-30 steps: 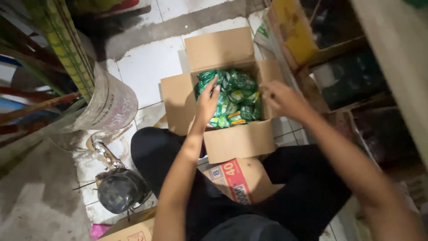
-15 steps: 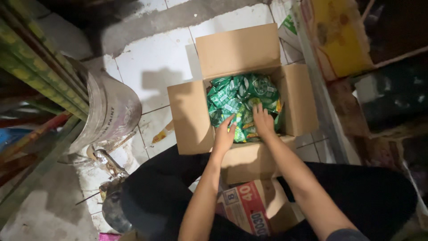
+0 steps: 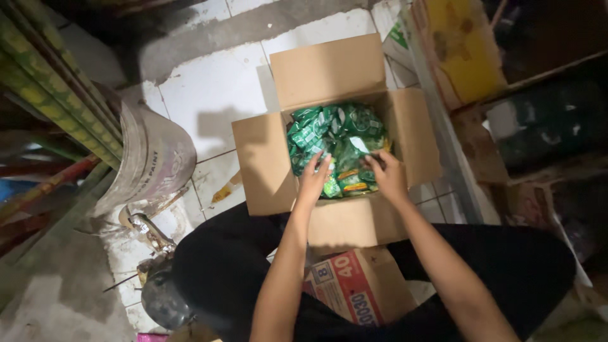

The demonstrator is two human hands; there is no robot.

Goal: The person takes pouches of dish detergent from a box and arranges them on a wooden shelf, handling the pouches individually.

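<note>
1. Now the green packets (image 3: 335, 142) are seen inside the open cardboard box (image 3: 266, 171)
2. Both the left hand (image 3: 315, 180) and the right hand (image 3: 387, 177) are laid on the packets, fingers spread; nothing is clearly gripped

**Open carton, packed with green packets**

The brown cardboard box (image 3: 342, 225) sat open on the white tiled floor just in front of my knees, all four flaps folded outward. Inside lay a loose heap of shiny green packets (image 3: 335, 136), some with orange and yellow ends, lying at mixed angles and filling the box nearly to its rim.
</note>
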